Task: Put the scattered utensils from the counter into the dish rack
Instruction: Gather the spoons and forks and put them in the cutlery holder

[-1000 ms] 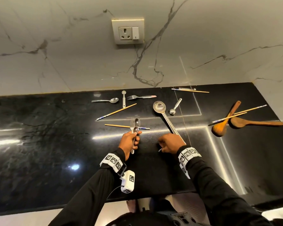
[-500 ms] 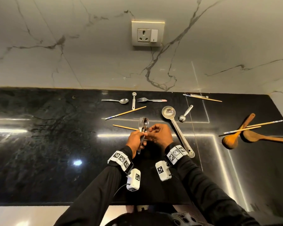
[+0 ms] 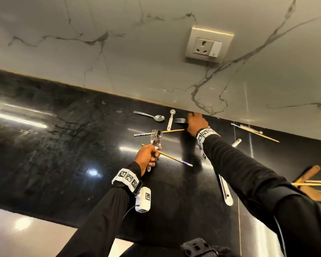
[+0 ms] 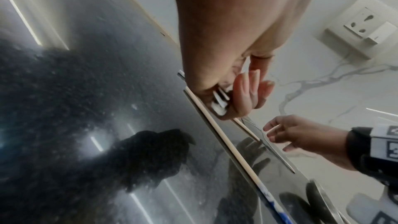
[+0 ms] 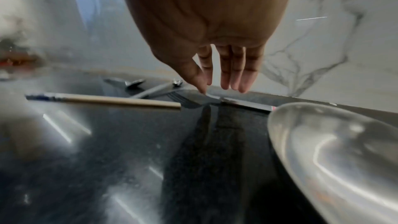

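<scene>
My left hand (image 3: 152,155) grips a bundle of steel cutlery (image 3: 156,136), a fork and spoons, upright above the black counter (image 3: 63,154); the left wrist view shows its fingers (image 4: 243,94) curled round the handles (image 4: 219,104). My right hand (image 3: 191,118) reaches to the back wall, over a steel fork (image 3: 180,120) that lies flat. In the right wrist view, that hand (image 5: 221,88) has straight fingers and its thumb tip touches the fork (image 5: 187,100) at the neck. The dish rack is not in view.
Loose on the counter lie a spoon (image 3: 157,117), a small measuring spoon (image 3: 170,120), two chopsticks (image 3: 160,132) (image 3: 174,158), a ladle (image 3: 225,191) under my right arm, more chopsticks (image 3: 256,131) and wooden spoons (image 3: 310,175) at right. A wall socket (image 3: 208,46) sits above.
My right hand left the bundle and stretched out to the fork by the wall. The left hand kept the bundle and stayed put. My view swung left and tilted.
</scene>
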